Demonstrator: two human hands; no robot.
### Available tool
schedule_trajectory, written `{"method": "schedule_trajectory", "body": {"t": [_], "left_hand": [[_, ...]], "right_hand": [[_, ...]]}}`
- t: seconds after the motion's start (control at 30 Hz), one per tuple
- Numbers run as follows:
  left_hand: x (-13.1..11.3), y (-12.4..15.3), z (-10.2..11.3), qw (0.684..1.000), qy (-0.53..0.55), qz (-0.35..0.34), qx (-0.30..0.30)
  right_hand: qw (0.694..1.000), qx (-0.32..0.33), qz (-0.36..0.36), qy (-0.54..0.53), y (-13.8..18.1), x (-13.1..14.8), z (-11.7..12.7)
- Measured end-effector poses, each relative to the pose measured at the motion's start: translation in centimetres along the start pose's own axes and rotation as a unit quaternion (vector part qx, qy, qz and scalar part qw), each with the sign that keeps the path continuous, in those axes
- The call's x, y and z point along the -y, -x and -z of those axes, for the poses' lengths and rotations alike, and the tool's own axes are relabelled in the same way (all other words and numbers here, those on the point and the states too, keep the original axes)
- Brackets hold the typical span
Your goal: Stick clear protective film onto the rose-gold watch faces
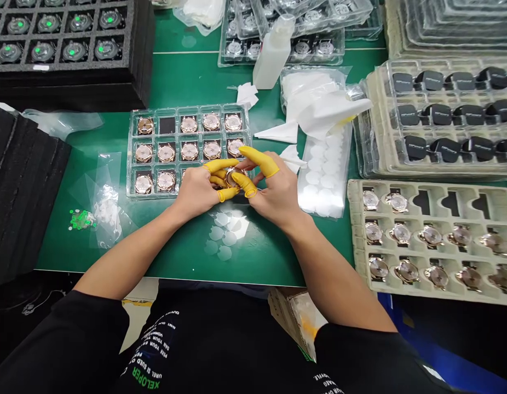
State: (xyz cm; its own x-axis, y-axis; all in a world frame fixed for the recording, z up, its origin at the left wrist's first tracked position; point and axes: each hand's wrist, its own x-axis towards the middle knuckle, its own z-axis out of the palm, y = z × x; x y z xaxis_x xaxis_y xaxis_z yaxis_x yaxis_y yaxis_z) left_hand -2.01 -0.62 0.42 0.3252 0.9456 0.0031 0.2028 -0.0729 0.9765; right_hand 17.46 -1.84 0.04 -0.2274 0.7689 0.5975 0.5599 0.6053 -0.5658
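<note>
Above the near right corner of the clear tray, you are holding one watch between your two hands. Your left hand is closed around its left side, with the covered fingers bent. Your right hand grips the same watch from the other side; its thumb and forefinger wear yellow covers, and the forefinger is stretched above the tray. The fingers hide a part of the watch, so I cannot tell which of them press on it.

In the clear tray, other watches lie in rows, and the second compartment of the back row shows its dark insert. On the green table, just nearer to you than your hands, there are thin round discs. To your right lies a sheet of white circles, and beyond it stands the beige tray with more watches.
</note>
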Motion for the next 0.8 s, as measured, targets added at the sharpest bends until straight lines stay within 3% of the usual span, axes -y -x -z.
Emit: {"method": "schedule_trajectory", "body": {"t": [0.57, 0.8], "left_hand": [[0.21, -0.06, -0.04, 1.000, 0.018, -0.022, -0.013], [0.02, -0.13, 0.00, 0.998, 0.062, -0.022, 0.006]], "right_hand": [[1.000, 0.007, 0.012, -0.016, -0.44, 0.05, 0.43], [0.999, -0.030, 0.042, -0.014, -0.63, 0.21, 0.27]]}}
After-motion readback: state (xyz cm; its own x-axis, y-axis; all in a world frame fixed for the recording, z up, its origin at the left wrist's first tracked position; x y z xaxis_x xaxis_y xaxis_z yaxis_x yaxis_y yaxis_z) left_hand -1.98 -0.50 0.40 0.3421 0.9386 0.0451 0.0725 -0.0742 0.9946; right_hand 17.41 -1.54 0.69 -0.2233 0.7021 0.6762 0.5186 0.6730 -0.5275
